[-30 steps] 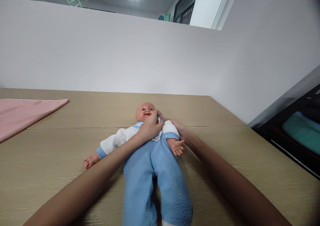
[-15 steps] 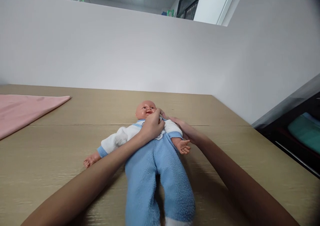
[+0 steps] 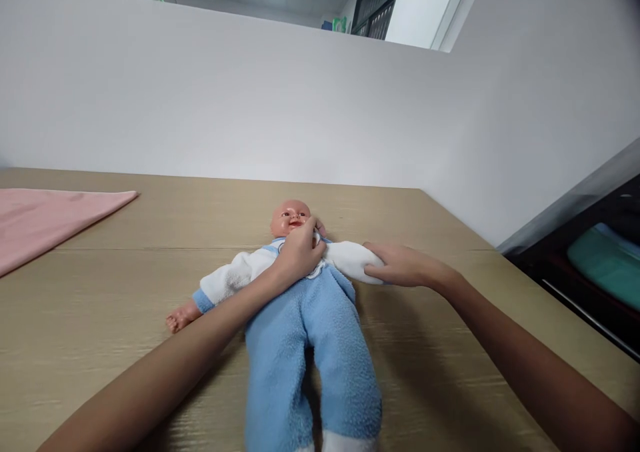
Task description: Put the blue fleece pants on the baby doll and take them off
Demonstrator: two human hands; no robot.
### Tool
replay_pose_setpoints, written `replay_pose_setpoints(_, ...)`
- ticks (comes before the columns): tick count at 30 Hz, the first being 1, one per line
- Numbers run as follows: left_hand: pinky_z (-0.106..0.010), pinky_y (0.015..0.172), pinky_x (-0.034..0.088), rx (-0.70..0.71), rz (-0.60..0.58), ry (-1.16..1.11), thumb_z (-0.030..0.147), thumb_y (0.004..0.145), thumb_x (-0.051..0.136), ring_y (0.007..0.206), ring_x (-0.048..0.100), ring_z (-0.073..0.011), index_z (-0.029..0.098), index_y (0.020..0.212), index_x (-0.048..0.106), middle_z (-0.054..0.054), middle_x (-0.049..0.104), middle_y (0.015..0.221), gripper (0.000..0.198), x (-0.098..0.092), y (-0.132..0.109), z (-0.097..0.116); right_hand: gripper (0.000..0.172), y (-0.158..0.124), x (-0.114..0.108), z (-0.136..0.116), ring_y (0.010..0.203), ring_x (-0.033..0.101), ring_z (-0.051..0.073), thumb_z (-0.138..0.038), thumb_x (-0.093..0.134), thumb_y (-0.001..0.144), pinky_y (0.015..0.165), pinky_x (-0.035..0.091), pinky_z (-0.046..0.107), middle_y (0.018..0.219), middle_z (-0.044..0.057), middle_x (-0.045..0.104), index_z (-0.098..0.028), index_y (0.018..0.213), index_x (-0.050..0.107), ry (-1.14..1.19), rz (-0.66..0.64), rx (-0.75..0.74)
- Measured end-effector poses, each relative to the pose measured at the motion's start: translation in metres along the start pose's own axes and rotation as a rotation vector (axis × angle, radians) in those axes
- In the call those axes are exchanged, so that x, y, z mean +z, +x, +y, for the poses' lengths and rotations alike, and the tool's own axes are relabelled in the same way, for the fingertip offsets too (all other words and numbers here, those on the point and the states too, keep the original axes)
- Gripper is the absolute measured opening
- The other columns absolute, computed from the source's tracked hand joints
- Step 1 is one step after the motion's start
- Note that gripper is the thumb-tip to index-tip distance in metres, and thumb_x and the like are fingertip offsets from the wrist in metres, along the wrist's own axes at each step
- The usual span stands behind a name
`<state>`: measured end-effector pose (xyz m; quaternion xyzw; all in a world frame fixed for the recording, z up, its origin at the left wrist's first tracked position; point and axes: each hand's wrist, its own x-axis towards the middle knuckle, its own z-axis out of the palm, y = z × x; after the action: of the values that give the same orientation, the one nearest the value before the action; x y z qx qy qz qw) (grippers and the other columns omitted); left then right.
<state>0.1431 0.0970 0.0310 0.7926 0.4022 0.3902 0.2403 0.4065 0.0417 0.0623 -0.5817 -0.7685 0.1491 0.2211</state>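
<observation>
A baby doll (image 3: 310, 319) in a blue and white fleece outfit lies on its back on the table, head at the far end. My left hand (image 3: 303, 249) is closed at its collar and upper chest, just below the chin, gripping the clothing there. Out to the side, my right hand (image 3: 400, 264) is closed around the lower end of the doll's white sleeve (image 3: 347, 260); the doll's hand on that side is hidden. The doll's other arm (image 3: 217, 292) stretches out on the left, its bare hand showing past a blue cuff.
A folded pink cloth (image 3: 55, 222) lies on the wooden table (image 3: 150, 219) at the left. A pale wall (image 3: 225, 99) rises behind the table. To the right, beyond the table edge, stands a dark open compartment with green cloth (image 3: 607, 262) inside.
My right hand has moved from beside the doll's shoulder out to the right, now gripping the sleeve. The doll's arm on that side is now stretched outward. My left hand stays at the collar.
</observation>
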Motion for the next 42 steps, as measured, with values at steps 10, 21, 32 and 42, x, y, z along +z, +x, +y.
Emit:
replay_pose_setpoints(10, -0.046, 0.108, 0.043, 0.404, -0.198, 0.268, 0.03, 0.103, 0.06, 0.118, 0.058, -0.0307, 0.023, 0.109, 0.067, -0.011, 0.066, 0.122, 0.011, -0.028, -0.014, 0.034, 0.042, -0.03, 0.048, 0.007, 0.129, 0.061, 0.035, -0.029, 0.06, 0.097, 0.113, 0.047, 0.055, 0.137, 0.018, 0.066, -0.019, 0.138, 0.063, -0.065, 0.22, -0.147)
replay_pose_setpoints(21, -0.041, 0.094, 0.045, 0.37, -0.564, 0.238, 0.036, 0.097, 0.07, 0.106, 0.062, -0.0298, 0.025, 0.108, 0.072, -0.007, 0.074, 0.105, 0.016, -0.046, -0.015, 0.043, 0.016, -0.057, 0.068, -0.032, 0.114, 0.064, 0.027, -0.041, 0.06, 0.104, 0.104, 0.05, 0.043, 0.115, 0.007, 0.069, -0.027, 0.099, 0.066, 0.635, 0.067, -0.152)
replay_pose_setpoints(32, -0.035, 0.068, 0.042, -0.007, -0.434, 0.019, 0.039, 0.097, 0.06, 0.076, 0.061, -0.0218, 0.025, 0.088, 0.052, 0.001, 0.064, 0.08, 0.018, -0.022, -0.009, 0.03, 0.028, -0.03, 0.099, -0.03, 0.074, 0.05, 0.019, -0.05, 0.054, 0.106, 0.072, 0.042, 0.032, 0.079, -0.003, 0.053, -0.027, 0.091, 0.057, 0.623, 0.089, -0.001)
replay_pose_setpoints(42, -0.057, 0.111, 0.039, 0.315, -0.183, 0.513, 0.051, 0.103, 0.06, 0.118, 0.053, -0.0371, 0.02, 0.1, 0.065, -0.014, 0.065, 0.114, 0.031, -0.032, -0.016, 0.033, 0.022, -0.041, 0.102, -0.017, 0.095, 0.058, 0.028, -0.039, 0.049, 0.106, 0.091, 0.042, 0.044, 0.095, 0.007, 0.064, -0.025, 0.091, 0.057, 0.169, 0.271, 0.009)
